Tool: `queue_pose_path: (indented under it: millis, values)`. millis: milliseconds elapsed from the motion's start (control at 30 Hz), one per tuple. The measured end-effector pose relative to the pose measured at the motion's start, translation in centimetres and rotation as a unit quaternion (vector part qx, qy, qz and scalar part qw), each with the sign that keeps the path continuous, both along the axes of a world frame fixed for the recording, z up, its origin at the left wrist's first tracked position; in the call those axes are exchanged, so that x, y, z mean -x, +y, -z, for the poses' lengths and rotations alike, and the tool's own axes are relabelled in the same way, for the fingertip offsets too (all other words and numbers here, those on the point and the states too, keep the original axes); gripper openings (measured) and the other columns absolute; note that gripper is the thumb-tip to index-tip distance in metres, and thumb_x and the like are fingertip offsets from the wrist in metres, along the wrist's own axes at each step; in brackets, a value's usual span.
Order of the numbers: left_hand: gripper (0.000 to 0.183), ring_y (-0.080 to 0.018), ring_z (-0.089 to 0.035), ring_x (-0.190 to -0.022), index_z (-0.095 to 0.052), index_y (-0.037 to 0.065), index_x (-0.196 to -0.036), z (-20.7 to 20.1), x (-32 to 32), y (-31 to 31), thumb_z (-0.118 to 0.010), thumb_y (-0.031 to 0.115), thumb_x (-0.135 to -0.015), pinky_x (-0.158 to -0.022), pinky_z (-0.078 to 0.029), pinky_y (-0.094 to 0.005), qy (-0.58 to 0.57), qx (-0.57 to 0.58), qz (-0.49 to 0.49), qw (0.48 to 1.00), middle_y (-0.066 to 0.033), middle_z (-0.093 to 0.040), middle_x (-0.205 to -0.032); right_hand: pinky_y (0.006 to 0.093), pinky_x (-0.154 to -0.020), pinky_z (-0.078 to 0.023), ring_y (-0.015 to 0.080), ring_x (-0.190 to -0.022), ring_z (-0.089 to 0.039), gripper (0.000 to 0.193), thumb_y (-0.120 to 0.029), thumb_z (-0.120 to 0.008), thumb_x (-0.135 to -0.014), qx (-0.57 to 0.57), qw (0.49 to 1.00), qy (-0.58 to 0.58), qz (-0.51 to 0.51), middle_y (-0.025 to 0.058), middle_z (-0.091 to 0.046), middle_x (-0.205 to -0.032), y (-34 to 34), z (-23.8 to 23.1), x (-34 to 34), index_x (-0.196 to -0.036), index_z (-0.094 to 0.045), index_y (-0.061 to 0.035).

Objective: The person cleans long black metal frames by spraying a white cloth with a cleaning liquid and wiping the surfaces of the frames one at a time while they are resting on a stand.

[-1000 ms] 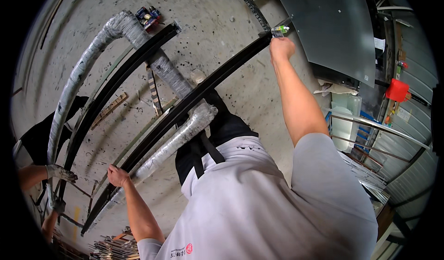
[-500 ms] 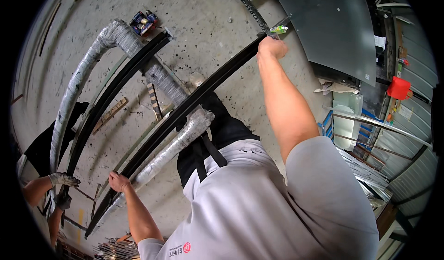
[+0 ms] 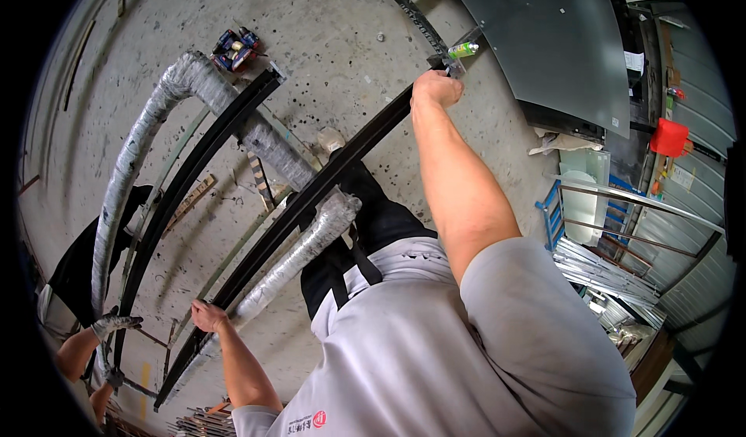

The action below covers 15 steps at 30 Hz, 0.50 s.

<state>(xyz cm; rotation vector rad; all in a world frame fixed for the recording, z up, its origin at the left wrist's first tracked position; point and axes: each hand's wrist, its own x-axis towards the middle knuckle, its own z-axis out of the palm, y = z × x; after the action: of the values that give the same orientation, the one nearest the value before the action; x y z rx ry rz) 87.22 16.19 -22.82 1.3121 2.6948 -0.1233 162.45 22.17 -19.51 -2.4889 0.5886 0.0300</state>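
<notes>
A long black metal profile point(image 3: 342, 163) runs diagonally before me, from lower left to upper right. Its upper right end is in the grip of my right hand point(image 3: 437, 89), arm stretched out. Lower down, my left hand point(image 3: 208, 316) is closed over the profile's edge. Underneath lies a support frame point(image 3: 276, 151) wrapped in silvery plastic film. A second black profile point(image 3: 180, 165), slightly curved in this view, rests across the frame farther left. Beside its lower end are a co-worker's gloved hands point(image 3: 115, 323); whether they grip it I cannot tell.
Cordless power tools point(image 3: 235, 48) sit on the floor beyond the frame. A green and white bottle point(image 3: 463, 50) is just past my right hand. Large dark panels point(image 3: 552, 48) stand at the right, near a blue rack point(image 3: 553, 213). Metal bars point(image 3: 198, 421) lie at the lower left.
My right hand and the profile's upper end have shifted left and down, away from the bottle. My left hand keeps its grip. The co-worker's gloved hands have moved slightly lower.
</notes>
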Motion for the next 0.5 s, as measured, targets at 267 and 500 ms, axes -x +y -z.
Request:
queue_pose_path:
  millis: [267,500]
  values:
    - [0.052,-0.0448,-0.06,-0.085,-0.071,0.008,-0.093,-0.9,-1.0,0.3,-0.04,0.049,-0.094,-0.074,-0.044,-0.0526,0.008,0.016,0.015,1.0,-0.0215,-0.068,-0.094,0.0406,-0.074,-0.054,0.0335,-0.083,-0.067,0.021,-0.013,-0.053,-0.093,-0.156,0.978,0.073,0.116,0.0237,-0.067,-0.098,0.4,-4.5,1.5,-0.1,-0.055,0.0064]
    - [0.05,-0.0447,-0.058,-0.082,-0.07,0.008,-0.09,-1.2,-1.4,0.1,-0.04,0.049,-0.094,-0.073,-0.043,-0.0524,0.005,-0.005,0.019,1.0,-0.0211,-0.068,-0.092,0.0351,-0.066,-0.048,0.0169,-0.072,-0.057,0.014,-0.014,-0.059,-0.094,-0.141,0.984,-0.057,-0.094,0.0089,-0.064,-0.081,-6.0,-2.2,0.1,-0.091,-0.061,0.0003]
